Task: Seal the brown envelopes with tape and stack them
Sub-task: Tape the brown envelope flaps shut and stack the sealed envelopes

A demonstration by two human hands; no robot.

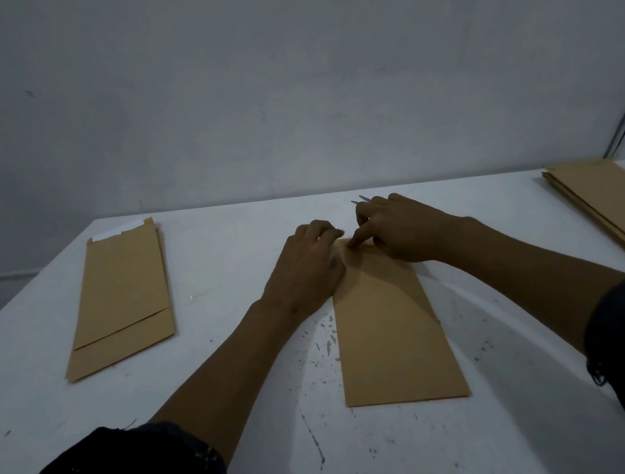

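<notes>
**Both hands at the far end of the envelope**

Here we are at the white surface [238,355], and the brown envelope [393,335] lies dead centre, its long axis running straight away from the person, near edge towards the body, flap end far. That far end is where it all happens. The left hand [306,271] lies over the top-left corner, fingers curled down towards the edge; whether it pinches anything there, I can't tell. The right hand [400,230] comes in from the other side, index finger pressing down on the top edge right beside the left hand's fingertips. Its other fingers look curled round something thin and metallic [360,200] poking out behind, scissors or a blade perhaps, too little shows to name it.

The flap and any tape are buried under the two hands, and the dim light doesn't help. By my reading the seal is being pressed down now.

Well off to the left sits a stack of envelopes [121,296]. At the right edge another pile [608,209] runs out of view, cut off by the frame.
</notes>
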